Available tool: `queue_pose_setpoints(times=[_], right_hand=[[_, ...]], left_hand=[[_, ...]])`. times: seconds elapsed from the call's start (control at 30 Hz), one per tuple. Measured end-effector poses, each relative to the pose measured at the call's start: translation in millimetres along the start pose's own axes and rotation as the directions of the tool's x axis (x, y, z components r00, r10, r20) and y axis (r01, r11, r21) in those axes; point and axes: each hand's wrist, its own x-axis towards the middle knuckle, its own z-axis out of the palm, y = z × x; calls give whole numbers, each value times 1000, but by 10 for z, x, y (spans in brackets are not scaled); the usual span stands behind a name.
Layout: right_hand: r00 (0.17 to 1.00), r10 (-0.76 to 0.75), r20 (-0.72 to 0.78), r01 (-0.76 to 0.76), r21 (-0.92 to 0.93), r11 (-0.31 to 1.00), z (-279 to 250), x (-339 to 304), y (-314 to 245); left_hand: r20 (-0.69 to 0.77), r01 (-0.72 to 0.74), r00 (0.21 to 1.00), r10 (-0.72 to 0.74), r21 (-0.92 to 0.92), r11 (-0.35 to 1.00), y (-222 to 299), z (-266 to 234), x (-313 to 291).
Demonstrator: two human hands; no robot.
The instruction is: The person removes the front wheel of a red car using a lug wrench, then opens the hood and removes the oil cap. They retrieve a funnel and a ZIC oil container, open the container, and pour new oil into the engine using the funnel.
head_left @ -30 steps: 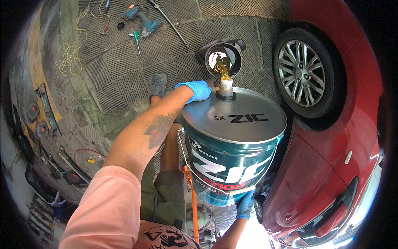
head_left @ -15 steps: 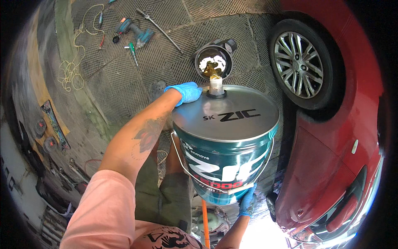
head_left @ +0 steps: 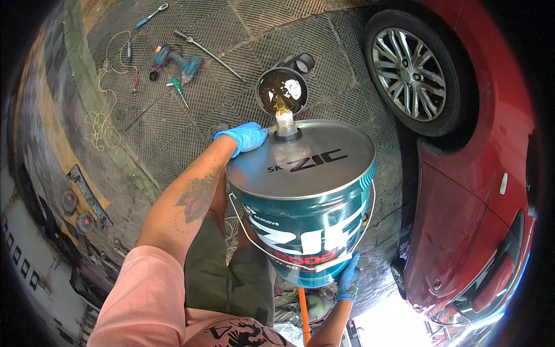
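A teal metal oil pail (head_left: pixel 283 214) with a grey lid (head_left: pixel 324 165) is tipped forward in front of me. From its pale spout (head_left: pixel 285 124) amber oil (head_left: pixel 281 107) runs into a dark round measuring jug (head_left: pixel 261 95), where more oil shows with bright reflections. My left hand (head_left: pixel 245 139), in a blue glove, grips the lid's rim left of the spout. Down at the pail's base my right hand (head_left: pixel 348 280), gloved in blue with dark smudges, holds the underside; its fingertips are partly hidden. The wire handle with a white grip (head_left: pixel 332 263) hangs along the pail's front.
A red car (head_left: pixel 462 208) with a silver-spoked wheel (head_left: pixel 411 75) stands close on the right. On the ridged floor lie a cordless impact wrench (head_left: pixel 180 62), a long metal bar (head_left: pixel 209 55), a green-handled screwdriver (head_left: pixel 178 89), a ratchet (head_left: pixel 151 15) and a yellow cord (head_left: pixel 103 110).
The pail and both hands have shifted slightly left in the picture as the view turned. Oil keeps running, and more of the jug's inside looks amber. Both hands keep their hold.
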Motion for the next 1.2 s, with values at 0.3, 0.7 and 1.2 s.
queue_pose_setpoints(times=[0.3,0.7,1.2], right_hand=[[996,-77,-42,79,42,996,-17,30,73],[994,-98,-56,98,-8,995,-65,178,160],[996,-68,-60,67,-23,998,-105,188,163]], left_hand=[[11,1,1000,0,-34,999,-23,68,96],[0,-19,1000,19,-16,1000,50,50,95],[38,0,999,1,-33,999,190,46,4]])
